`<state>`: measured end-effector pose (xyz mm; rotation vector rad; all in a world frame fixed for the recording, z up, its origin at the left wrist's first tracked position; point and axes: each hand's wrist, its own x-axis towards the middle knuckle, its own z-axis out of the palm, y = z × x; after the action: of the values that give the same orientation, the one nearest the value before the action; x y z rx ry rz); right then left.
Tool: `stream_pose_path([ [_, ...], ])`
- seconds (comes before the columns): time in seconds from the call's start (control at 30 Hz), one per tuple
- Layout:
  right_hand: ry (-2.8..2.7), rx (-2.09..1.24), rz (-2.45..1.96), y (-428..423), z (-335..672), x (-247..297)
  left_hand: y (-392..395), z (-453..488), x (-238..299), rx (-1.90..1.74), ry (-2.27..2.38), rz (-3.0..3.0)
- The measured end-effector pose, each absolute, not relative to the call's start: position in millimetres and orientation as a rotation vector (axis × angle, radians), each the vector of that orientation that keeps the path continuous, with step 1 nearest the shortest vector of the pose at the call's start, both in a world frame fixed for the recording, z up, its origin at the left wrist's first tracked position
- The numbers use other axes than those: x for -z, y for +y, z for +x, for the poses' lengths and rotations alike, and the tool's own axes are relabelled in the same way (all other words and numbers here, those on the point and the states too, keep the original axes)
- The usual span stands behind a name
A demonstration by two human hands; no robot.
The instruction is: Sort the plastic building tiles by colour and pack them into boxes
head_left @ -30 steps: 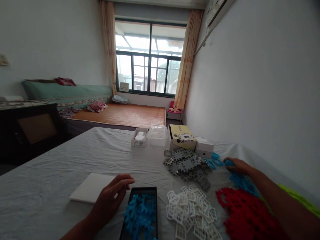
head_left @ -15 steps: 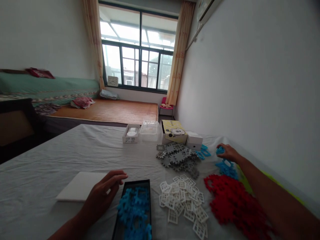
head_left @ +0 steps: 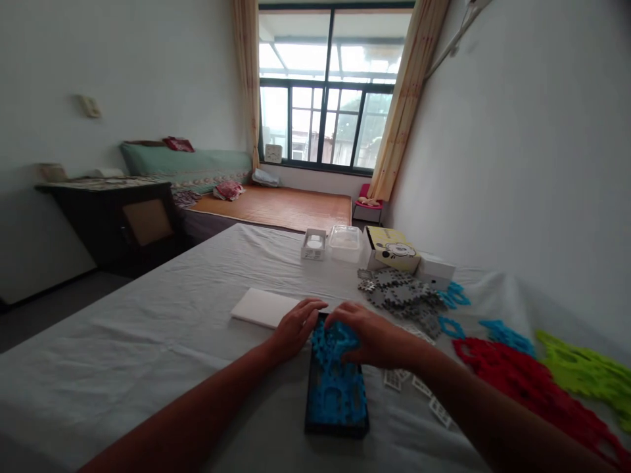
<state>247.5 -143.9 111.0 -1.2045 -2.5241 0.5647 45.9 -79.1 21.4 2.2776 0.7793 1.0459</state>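
A narrow black box of blue interlocking plastic pieces lies in front of me. My right hand is over its far end, thumb and fingers curled round a blue piece on top of the others. At the box's far left corner rests my left hand, its fingers stretched out toward the right hand. It holds nothing that I can see. A flat white lid-like panel lies just left of that hand. Part of the blue pile is hidden under my right hand.
Right of the box are white window-shaped pieces, partly behind my right arm. Beyond them lie grey pieces, red pieces, loose blue pieces and lime-green pieces. A yellow cartoon box and clear plastic container stand farther back.
My right hand has come from the far right, where it held a blue piece, to the black box. My left hand now rests at the box's edge. The view has swung left.
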Motion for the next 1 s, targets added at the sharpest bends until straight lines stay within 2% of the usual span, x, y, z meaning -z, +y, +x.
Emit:
stream_pose_path([
  [0.17, -2.465, -0.568, -1.245, -144.8, 247.2, -101.7, -86.5, 38.8, -32.8, -1.101, 0.798, 2.297],
  [0.33, -2.315, -0.441, -1.397, -161.6, 258.8, -95.2, -94.2, 33.0, -41.5, -0.983, 0.847, 2.407],
  [0.6, -2.494, -0.569, -1.194, -211.6, 225.0, -89.3, -95.4, 25.5, -49.3, -0.876, 0.722, 2.385],
  [0.67, -2.463, -0.502, -1.229, -212.2, 225.8, -90.7, -93.2, 22.2, -52.9, -0.799, 0.665, 2.431],
  [0.83, -2.297, -0.096, -1.584, -183.2, 236.5, -80.2, -89.8, 17.3, -60.8, -0.688, 0.517, 2.605],
  [1.0, -2.326, -0.027, -1.69, -169.5, 231.6, -75.0, -91.9, 19.1, -65.0, -0.629, 0.469, 2.695],
])
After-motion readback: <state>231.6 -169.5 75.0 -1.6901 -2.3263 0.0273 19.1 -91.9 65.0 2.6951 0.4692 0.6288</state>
